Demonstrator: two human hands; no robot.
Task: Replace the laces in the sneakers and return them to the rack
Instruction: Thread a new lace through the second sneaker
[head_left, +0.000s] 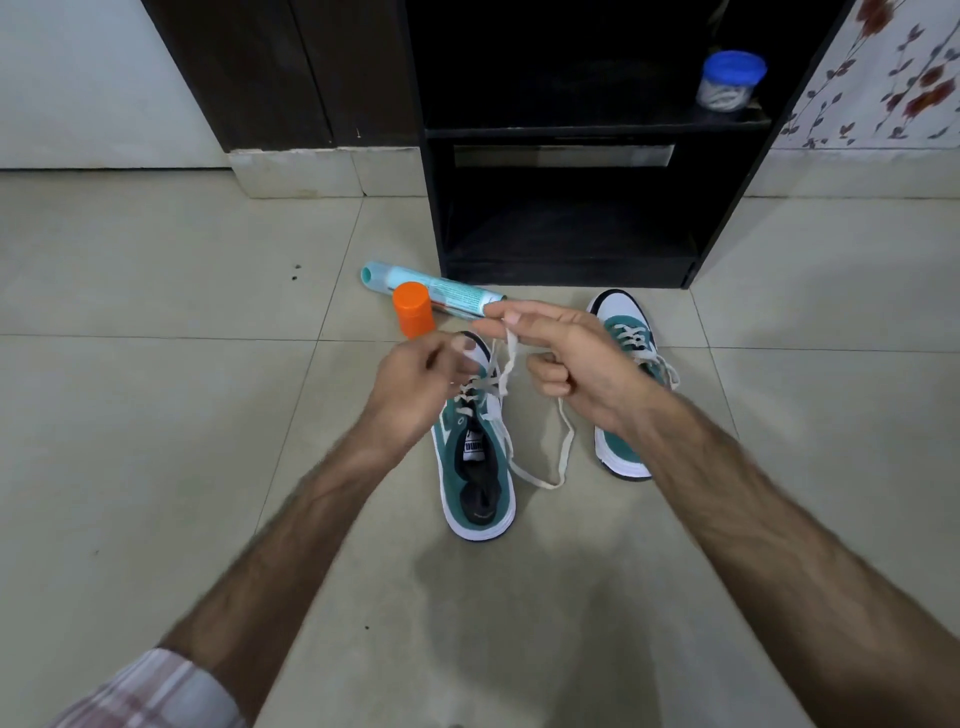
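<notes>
- A home, by the look of it.
- Tiled floor (156, 415), dark wooden rack (571, 130), floral curtain (893, 78).
- Sneakers (475, 467) lie on the floor beside the rack.

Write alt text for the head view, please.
Two bare hands work a white lace over a green-and-white sneaker on the tiled floor; the right hand pinches it, the left hand is blurred. The second sneaker sits before a black rack.

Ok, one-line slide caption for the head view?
Right hand pinches a white lace above the left-side sneaker before the empty rack.
</notes>
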